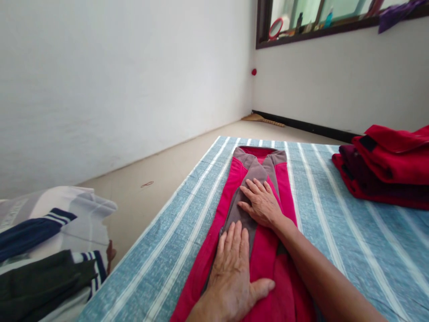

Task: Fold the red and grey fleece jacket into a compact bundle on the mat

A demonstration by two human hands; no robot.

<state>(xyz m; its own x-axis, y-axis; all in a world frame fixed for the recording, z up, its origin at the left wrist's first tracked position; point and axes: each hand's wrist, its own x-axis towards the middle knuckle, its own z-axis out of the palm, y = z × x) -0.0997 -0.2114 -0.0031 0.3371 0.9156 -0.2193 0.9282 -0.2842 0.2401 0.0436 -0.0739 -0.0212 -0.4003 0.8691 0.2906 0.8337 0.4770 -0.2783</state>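
Observation:
A red and grey jacket lies folded into a long, narrow strip on a blue bedsheet with white stripes. Flat on its lower part rests my left hand, fingers stretched forward and thumb out to the right. Farther up, my right hand presses on the grey panel with its fingers spread. Neither hand grips the cloth. The jacket's collar end points away from me, and my forearms cover some of its near part.
A stack of folded red and dark purple clothes sits at the right. Dark garments with striped cuffs lie on pale cloth at the lower left. A brush-like object lies on the floor by the corner. A window ledge holds a mirror and bottles.

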